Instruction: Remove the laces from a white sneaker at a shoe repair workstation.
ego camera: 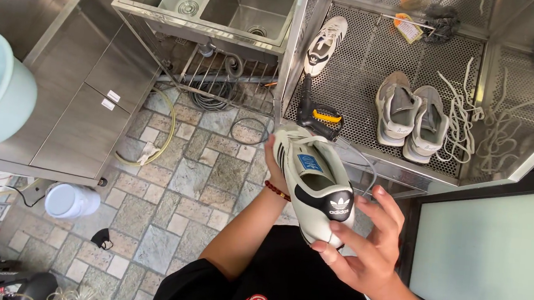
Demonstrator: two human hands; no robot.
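Between both gripping hands, left hand point(274, 169) and right hand point(366, 248), sits a white, black-striped sneaker point(315, 181); laceless.

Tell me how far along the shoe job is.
Looks done: the grey pair and loose white laces lie on the perforated tray. In hand: a white shoe, laces out, held by the left hand and right hand. Likely left: its mate leaning in the tray.
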